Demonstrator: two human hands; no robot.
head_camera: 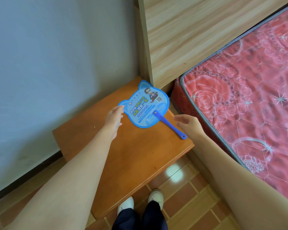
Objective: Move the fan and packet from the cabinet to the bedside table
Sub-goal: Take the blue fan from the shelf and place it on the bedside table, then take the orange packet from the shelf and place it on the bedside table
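Note:
A blue cat-shaped hand fan (pixel 145 105) with printed text lies flat on the far part of the orange wooden bedside table (pixel 123 155). Its blue handle points toward the table's right front edge. My left hand (pixel 114 117) hovers at the fan's left edge, fingertips at or just touching its rim, fingers apart. My right hand (pixel 188 122) is held open to the right of the handle, a short gap from it, holding nothing. No packet is in view.
A bed with a red rose-patterned mattress (pixel 248 100) stands right of the table, with its pale wooden headboard (pixel 181 39) behind. A blue-grey wall (pixel 56 63) is on the left. Brown floor tiles (pixel 189 205) and my white shoes are below.

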